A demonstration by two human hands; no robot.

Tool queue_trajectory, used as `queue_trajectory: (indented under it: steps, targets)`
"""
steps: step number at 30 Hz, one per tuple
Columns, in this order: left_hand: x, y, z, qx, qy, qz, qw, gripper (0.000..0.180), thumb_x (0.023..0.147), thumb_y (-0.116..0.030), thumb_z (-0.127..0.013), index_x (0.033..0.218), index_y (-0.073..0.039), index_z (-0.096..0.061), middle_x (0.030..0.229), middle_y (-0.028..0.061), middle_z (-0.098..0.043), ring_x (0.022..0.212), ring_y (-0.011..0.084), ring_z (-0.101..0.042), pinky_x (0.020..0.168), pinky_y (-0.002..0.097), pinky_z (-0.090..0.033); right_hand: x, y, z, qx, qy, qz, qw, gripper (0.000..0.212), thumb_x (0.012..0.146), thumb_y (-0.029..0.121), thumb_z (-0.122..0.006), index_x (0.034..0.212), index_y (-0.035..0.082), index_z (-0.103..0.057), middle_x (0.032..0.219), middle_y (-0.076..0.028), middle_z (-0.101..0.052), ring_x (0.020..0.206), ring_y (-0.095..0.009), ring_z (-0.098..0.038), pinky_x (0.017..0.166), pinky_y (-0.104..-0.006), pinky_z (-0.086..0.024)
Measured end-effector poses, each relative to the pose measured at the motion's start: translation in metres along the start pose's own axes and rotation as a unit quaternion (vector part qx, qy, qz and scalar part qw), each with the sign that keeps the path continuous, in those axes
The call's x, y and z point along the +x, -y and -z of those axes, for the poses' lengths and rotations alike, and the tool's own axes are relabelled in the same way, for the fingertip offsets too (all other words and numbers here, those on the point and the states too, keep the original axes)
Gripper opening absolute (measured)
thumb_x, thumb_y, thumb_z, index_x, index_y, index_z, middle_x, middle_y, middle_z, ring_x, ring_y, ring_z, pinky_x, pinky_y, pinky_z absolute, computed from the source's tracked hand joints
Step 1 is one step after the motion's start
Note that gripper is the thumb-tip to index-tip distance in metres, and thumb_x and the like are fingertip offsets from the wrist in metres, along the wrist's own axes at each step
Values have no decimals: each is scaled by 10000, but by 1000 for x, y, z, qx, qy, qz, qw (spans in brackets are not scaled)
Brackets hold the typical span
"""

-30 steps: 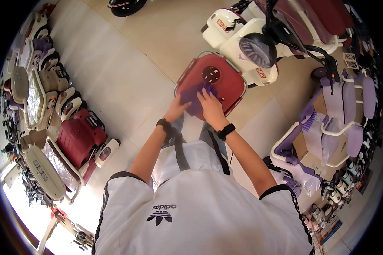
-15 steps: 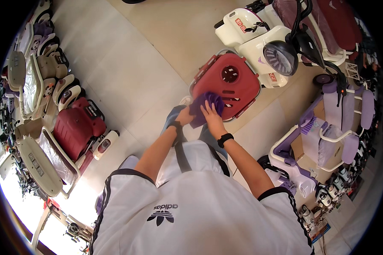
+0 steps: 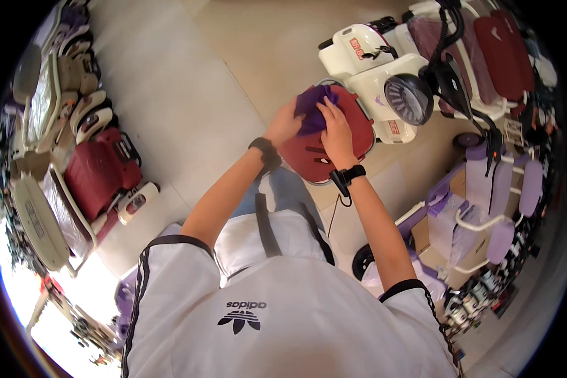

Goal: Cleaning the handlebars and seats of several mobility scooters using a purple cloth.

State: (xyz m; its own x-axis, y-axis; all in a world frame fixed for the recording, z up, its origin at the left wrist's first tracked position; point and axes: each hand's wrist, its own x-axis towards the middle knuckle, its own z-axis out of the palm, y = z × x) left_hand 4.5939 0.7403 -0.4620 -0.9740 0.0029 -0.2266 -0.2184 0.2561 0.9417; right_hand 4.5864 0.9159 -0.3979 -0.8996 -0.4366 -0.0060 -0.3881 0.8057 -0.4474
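A dark purple cloth [image 3: 311,112] is bunched between my two hands, over the far part of a red plastic basket [image 3: 355,125] with slots in it. My left hand [image 3: 285,125] grips the cloth's left side, fingers closed. On its right side my right hand [image 3: 336,129] has its fingers bent onto the fabric, pressing it. The basket sits at the front of a cream electric scooter [image 3: 373,72], beside its round headlight [image 3: 407,99]. The cloth covers the basket's round opening.
Black handlebars [image 3: 466,94] reach out right of the headlight. Purple-and-white scooters [image 3: 479,195] stand on the right. Along the left is a row of scooters with a dark red seat [image 3: 94,170] and a beige backrest [image 3: 41,220]. Tiled floor [image 3: 164,82] lies between.
Both hands and the purple cloth have moved forward, from the basket's near left edge to over its far part. The cloth looks more spread out and now hides the round opening.
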Motion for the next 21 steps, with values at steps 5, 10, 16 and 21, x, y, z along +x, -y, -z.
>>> queue_trajectory:
  steps: [5, 10, 16, 21]
  targets:
    - [-44, 42, -25, 119, -8, 54, 991, 564, 820, -6, -635, 1374, 4, -528, 1121, 307, -677, 1088, 480, -637, 947, 476, -520, -27, -21, -58, -110, 113, 71, 985, 615, 875, -35, -546, 1483, 9, -462, 1575, -164, -424, 1407, -397, -446, 1120, -426, -449]
    - [-117, 60, -55, 187, 18, 82, 979, 622, 803, 24, -571, 1414, 53, -459, 1148, 361, -644, 1089, 512, -622, 950, 545, -497, -100, -22, -88, -156, 123, 80, 977, 606, 906, 35, -534, 1497, -39, -426, 1580, -167, -412, 1424, -408, -423, 1129, -399, -443]
    - [-149, 45, -61, 179, 115, 72, 974, 634, 800, 5, -577, 1421, 61, -458, 1124, 325, -665, 1070, 490, -636, 937, 504, -511, -149, -31, -71, 52, 179, 42, 982, 764, 769, -123, -534, 1515, -19, -409, 1558, -190, -439, 1447, -419, -390, 1191, -419, -374]
    - [-141, 20, -51, 185, 172, 57, 966, 568, 846, -112, -653, 1377, 21, -503, 1065, 276, -684, 987, 431, -667, 830, 456, -528, -157, -48, -49, 244, 148, 3, 958, 803, 717, -165, -532, 1494, 21, -452, 1476, -217, -523, 1393, -388, -478, 1152, -432, -415]
